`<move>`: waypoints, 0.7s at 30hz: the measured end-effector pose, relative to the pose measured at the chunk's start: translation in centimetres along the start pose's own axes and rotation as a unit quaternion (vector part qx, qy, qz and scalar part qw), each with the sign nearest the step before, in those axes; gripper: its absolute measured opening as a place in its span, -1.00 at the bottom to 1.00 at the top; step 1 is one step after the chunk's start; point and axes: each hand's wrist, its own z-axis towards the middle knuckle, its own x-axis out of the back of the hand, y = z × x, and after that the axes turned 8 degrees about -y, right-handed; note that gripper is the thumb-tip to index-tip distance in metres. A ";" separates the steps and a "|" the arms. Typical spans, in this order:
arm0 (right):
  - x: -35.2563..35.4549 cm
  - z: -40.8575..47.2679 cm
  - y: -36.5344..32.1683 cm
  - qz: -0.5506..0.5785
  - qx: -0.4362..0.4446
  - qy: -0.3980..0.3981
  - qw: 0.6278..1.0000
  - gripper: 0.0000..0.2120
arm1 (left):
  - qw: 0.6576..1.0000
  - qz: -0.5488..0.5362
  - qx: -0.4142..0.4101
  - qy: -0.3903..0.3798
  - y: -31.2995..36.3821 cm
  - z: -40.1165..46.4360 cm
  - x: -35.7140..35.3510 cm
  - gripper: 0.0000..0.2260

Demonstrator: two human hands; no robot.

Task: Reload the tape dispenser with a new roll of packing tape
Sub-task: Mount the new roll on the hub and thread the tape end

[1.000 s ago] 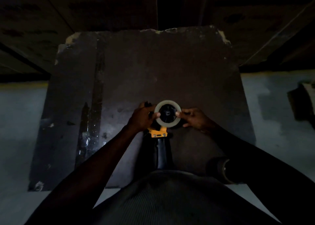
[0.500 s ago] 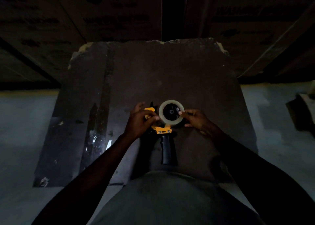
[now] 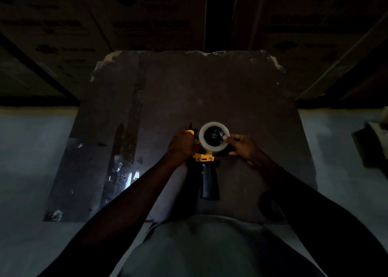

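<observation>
A yellow tape dispenser (image 3: 203, 157) with a black handle (image 3: 209, 182) lies on a dark cardboard sheet (image 3: 210, 91). A pale roll of packing tape (image 3: 214, 136) sits on its black hub. My left hand (image 3: 181, 145) grips the yellow front end of the dispenser, left of the roll. My right hand (image 3: 243, 147) holds the roll's right edge, thumb on its face and fingers curled behind it. The dispenser's blade end is mostly hidden by my left hand.
Shiny tape strips (image 3: 123, 171) run along the cardboard's left part. Grey floor (image 3: 31, 161) lies on both sides. Stacked printed cardboard boxes (image 3: 147, 16) stand behind. A dark object (image 3: 371, 144) sits at the right edge.
The view has tilted, so the dispenser sits farther from my body. My left hand has closed more over the yellow front end. My right hand stays on the roll.
</observation>
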 end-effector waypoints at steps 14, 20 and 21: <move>-1.8 -1.5 2.7 -0.020 -0.013 0.140 0.990 -0.36 | 0.987 -0.050 -0.142 0.060 -4.4 -2.6 -1.4 -0.86; -8.1 -6.3 4.5 0.084 -0.182 -0.076 0.977 -0.62 | 0.980 -0.121 -0.138 0.071 -4.2 -2.8 -1.6 -0.86; -9.0 -6.4 4.8 0.082 -0.182 -0.100 0.975 -0.57 | 0.981 -0.121 -0.136 0.067 -4.2 -2.8 -1.6 -0.86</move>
